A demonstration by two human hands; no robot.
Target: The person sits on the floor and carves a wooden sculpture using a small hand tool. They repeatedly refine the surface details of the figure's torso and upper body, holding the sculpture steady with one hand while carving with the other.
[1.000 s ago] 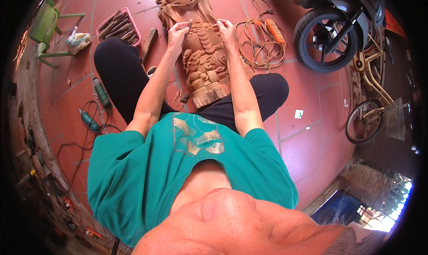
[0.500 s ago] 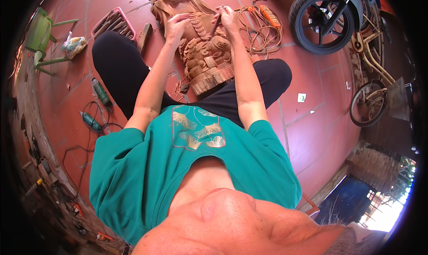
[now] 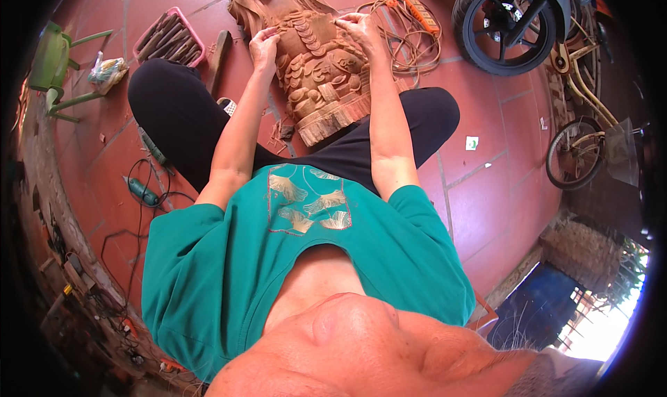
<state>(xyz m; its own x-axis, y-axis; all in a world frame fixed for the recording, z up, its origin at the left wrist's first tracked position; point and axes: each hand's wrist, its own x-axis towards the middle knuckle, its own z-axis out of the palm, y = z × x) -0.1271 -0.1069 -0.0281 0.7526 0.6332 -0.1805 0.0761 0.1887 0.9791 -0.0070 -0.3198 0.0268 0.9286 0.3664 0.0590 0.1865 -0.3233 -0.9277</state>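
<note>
A reddish-brown wood carving (image 3: 323,74), covered in raised scrolls and discs, lies on the floor between my crossed legs, its rough-cut end towards me. My left hand (image 3: 264,47) is at the carving's left edge, thumb and fingers drawn together; whatever they grip is too small to name. On the other side, above the carving's right part, my right hand (image 3: 360,30) is pinched, with a small dark tip showing at its fingers. The rest of that piece is hidden.
A pink basket (image 3: 201,54) of chisel-like tools stands beyond my left knee, near a wooden bar (image 3: 219,59). Green power tools (image 3: 142,191) with cords lie left. An orange power strip (image 3: 422,15) with coiled cable, a motorcycle wheel (image 3: 504,25) and a bicycle (image 3: 575,150) are right.
My hands have moved apart, the left one down and outward. The dark stick seen in my right hand before is now mostly out of sight. The view has shifted slightly.
</note>
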